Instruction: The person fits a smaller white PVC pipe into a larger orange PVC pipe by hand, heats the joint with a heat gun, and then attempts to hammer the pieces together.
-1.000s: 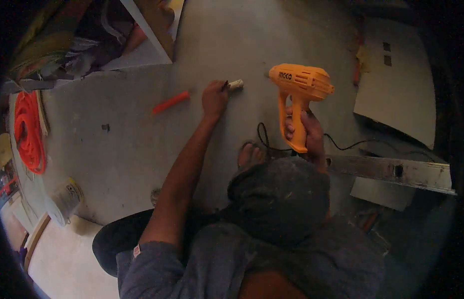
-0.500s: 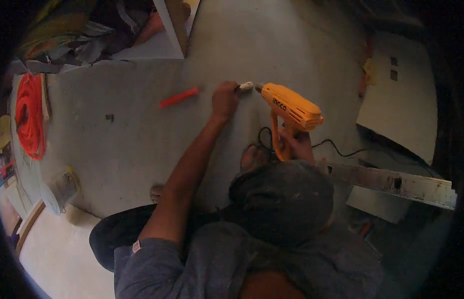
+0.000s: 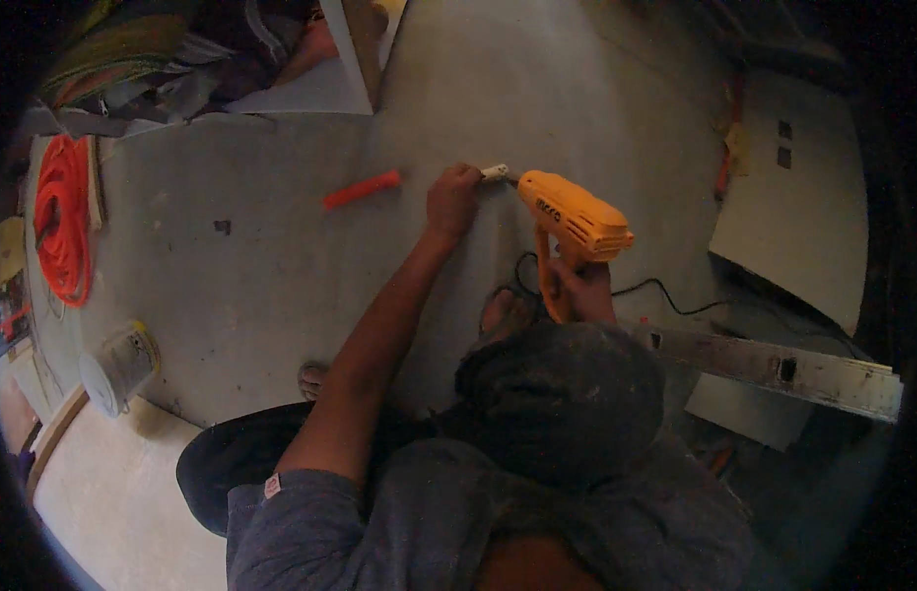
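My right hand (image 3: 586, 292) is wrapped round the handle of a yellow-orange heat gun (image 3: 575, 211), which points to the left. Its dark nozzle (image 3: 513, 180) is right beside the end of a short cream-white piece (image 3: 495, 173); whether they touch I cannot tell. My left hand (image 3: 450, 202) grips that piece by its other end, fingers closed. What exactly the piece is does not show clearly. On the grey floor to the left of this hand lies a red tube (image 3: 363, 189).
The heat gun's black cord (image 3: 665, 286) trails right. A long metal level (image 3: 744, 362) and a pale board (image 3: 798, 202) are at right. At left stand a white bucket (image 3: 118, 369) and coiled orange-red hose (image 3: 62, 222). My bare feet (image 3: 503, 313) are close below the heat gun.
My left hand with the cream piece has shifted slightly right, closing the gap to the nozzle. The heat gun stays almost in place; the view has moved a little.
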Demonstrator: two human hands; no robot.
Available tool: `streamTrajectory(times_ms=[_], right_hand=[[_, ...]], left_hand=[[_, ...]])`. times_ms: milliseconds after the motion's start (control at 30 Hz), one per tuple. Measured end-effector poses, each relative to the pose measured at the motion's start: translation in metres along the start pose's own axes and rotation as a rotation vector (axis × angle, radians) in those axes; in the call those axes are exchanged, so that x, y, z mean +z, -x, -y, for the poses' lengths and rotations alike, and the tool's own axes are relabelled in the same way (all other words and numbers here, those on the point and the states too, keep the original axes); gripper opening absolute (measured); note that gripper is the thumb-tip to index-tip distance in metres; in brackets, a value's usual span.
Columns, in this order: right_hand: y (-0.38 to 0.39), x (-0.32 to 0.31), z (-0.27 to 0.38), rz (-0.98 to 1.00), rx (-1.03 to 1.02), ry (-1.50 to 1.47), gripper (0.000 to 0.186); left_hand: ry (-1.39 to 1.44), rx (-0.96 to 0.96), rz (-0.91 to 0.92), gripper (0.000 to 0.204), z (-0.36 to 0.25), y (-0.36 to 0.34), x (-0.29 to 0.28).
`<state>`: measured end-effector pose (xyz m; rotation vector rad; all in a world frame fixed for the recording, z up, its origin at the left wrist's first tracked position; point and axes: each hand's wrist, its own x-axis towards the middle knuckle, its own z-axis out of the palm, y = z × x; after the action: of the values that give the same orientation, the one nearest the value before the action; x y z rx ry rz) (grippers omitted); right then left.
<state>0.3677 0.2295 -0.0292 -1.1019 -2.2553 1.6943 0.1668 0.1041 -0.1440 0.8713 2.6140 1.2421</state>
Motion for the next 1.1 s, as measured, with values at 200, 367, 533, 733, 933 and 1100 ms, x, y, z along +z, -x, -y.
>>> streamTrajectory(times_ms=[200,367,533,733,933,1100], right_hand=[[0.0,0.001,0.019,0.125,0.143,-0.097,0.029],[0.003,0.006,0.047,0.115,0.133,-0.04,0.029],[0.001,0.001,0.03,0.111,0.125,-0.04,0.012],[-0.002,-0.004,0.026,0.152,0.149,0.003,0.026],[-0.008,-0.009,-0.001,0.107,0.106,0.169,0.032],[-0.001,-0.005,0.033,0.158,0.231,0.07,0.039]], left_hand=[[-0.021,-0.039,0.055,0.019,0.001,0.002,-0.001],[-0.031,-0.029,0.025,0.018,0.007,0.003,0.001],[-0.02,-0.019,0.003,0.017,0.004,0.004,0.003],[-0.046,0.054,-0.006,0.014,0.006,0.005,0.0],[-0.13,0.05,0.003,0.016,0.005,0.003,0.002],[-0.11,0.029,0.001,0.014,0.003,0.005,0.0]])
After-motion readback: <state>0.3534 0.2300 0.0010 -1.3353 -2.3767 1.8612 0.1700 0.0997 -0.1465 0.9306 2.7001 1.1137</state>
